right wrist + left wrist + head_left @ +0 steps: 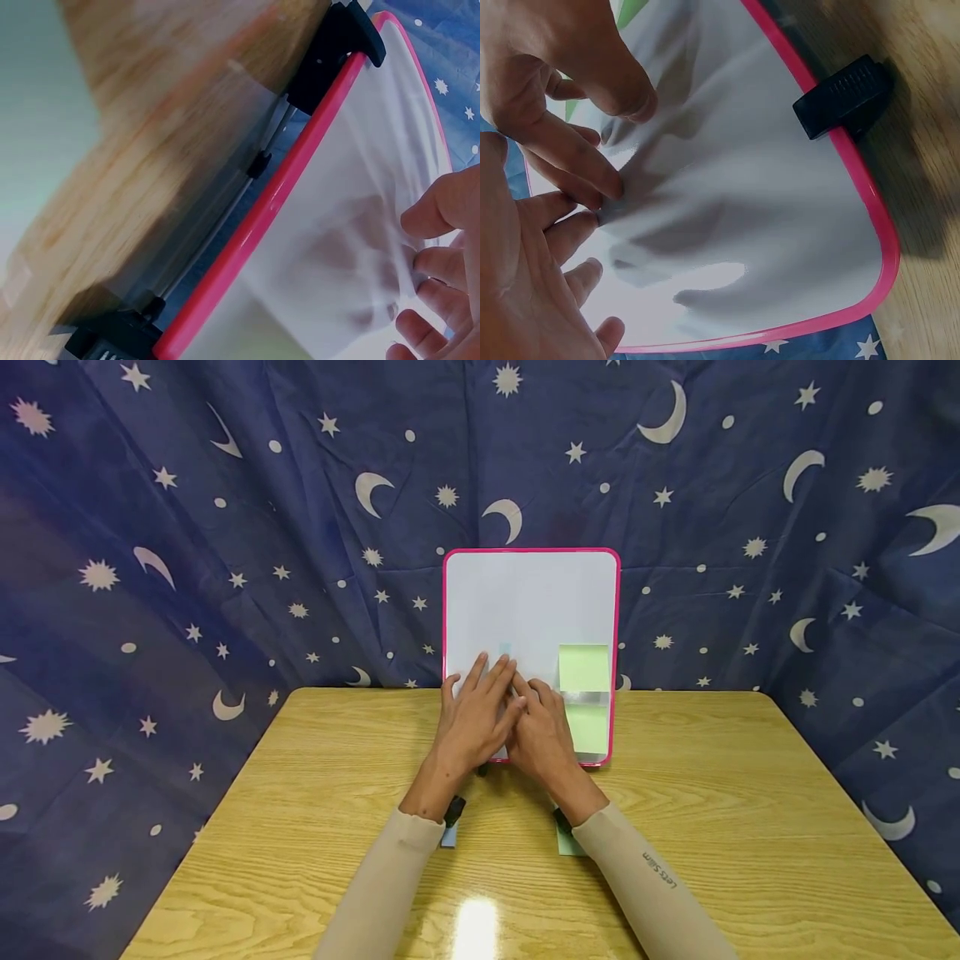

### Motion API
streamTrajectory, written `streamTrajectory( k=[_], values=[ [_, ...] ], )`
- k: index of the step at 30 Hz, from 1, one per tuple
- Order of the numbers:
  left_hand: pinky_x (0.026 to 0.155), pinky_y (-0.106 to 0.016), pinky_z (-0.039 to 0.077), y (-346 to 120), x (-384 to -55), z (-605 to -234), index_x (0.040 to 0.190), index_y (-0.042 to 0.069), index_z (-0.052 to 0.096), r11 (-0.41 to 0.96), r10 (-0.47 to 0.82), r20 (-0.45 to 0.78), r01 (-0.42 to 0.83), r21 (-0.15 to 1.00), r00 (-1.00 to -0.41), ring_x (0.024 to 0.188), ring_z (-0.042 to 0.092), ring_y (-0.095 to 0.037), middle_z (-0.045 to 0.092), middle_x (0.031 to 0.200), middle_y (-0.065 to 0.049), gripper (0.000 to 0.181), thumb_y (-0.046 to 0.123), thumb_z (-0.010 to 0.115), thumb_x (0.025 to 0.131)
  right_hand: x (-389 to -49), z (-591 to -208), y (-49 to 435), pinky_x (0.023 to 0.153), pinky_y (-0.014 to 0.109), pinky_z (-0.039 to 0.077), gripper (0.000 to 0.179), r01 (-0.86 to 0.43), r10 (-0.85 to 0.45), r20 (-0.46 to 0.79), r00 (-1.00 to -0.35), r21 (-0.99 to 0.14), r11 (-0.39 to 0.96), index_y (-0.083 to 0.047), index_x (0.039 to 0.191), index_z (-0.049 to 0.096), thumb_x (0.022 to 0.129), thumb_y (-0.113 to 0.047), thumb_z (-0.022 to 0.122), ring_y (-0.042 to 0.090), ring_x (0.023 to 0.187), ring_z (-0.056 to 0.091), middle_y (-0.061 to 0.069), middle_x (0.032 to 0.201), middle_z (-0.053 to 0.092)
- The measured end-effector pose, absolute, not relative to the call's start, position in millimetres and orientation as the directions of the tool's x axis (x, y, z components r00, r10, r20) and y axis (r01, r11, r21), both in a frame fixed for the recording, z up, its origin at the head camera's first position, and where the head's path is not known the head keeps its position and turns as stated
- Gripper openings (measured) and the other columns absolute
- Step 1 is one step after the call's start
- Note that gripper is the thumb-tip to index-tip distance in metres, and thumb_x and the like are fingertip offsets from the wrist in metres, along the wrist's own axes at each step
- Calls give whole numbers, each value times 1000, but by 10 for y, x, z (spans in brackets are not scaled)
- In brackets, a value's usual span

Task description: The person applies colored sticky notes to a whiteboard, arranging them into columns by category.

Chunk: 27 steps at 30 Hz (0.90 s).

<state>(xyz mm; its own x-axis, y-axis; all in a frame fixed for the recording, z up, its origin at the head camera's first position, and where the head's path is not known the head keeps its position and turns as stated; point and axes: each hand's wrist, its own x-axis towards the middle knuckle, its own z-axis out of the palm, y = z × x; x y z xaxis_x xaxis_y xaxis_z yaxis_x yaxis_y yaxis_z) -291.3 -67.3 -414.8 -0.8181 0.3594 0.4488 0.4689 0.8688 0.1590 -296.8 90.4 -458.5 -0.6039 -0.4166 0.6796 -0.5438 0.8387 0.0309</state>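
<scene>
A whiteboard (525, 602) with a pink frame stands upright on the table. My left hand (472, 718) touches its lower middle with fingers stretched out and spread. Close beside it, my right hand (542, 727) rests bent fingertips on the same area, its thumb held off the surface in the left wrist view. A small pale bluish strip (506, 648) shows on the board just above the fingertips; what lies under them is hidden. Two light green sticky notes, an upper one (584, 668) and a lower one (587, 728), are on the board's right side.
Black feet (844, 97) hold the board's bottom edge, joined by a thin rod (225, 217). On the wooden table (712, 810), a blue paper piece (448, 837) and a green one (568, 843) lie partly under my wrists. A star-and-moon curtain (300, 527) hangs behind.
</scene>
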Motion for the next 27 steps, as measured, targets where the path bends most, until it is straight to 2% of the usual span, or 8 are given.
streamTrajectory(
  k=[12, 17, 21, 27],
  values=[
    [120, -63, 22, -744, -2868, -4212, 167, 22, 37, 829, 377, 482, 520, 205, -791, 163, 20, -25, 35, 172, 4, 63, 54, 35, 113, -2926, -4593, 891, 102, 55, 45, 54, -559, -412, 693, -592, 16, 829, -2, 144, 65, 92, -15, 72, 36, 131, 50, 15, 157, 54],
    [118, -62, 24, -804, -2844, -4230, 165, 20, 42, 802, 389, 504, 553, 226, -771, 162, 23, -25, 38, 170, 2, 61, 51, 37, 113, -2925, -4610, 906, 101, 56, 47, 53, -590, -410, 731, -546, 12, 807, 1, 141, 67, 90, -12, 70, 37, 130, 52, 16, 154, 56],
    [116, -62, 27, -881, -2822, -4265, 162, 20, 46, 770, 396, 529, 586, 254, -750, 160, 28, -25, 45, 166, 1, 58, 50, 42, 113, -2912, -4621, 929, 105, 56, 46, 51, -626, -402, 758, -514, -12, 779, 2, 136, 70, 86, -10, 73, 39, 133, 52, 18, 152, 57],
    [114, -59, 33, -1022, -2776, -4330, 154, 18, 57, 732, 406, 552, 621, 280, -728, 155, 38, -25, 57, 155, -2, 52, 47, 49, 111, -2867, -4617, 960, 111, 55, 43, 54, -650, -404, 745, -531, -53, 758, 1, 139, 67, 86, -9, 72, 37, 140, 51, 17, 152, 58]
  ],
)
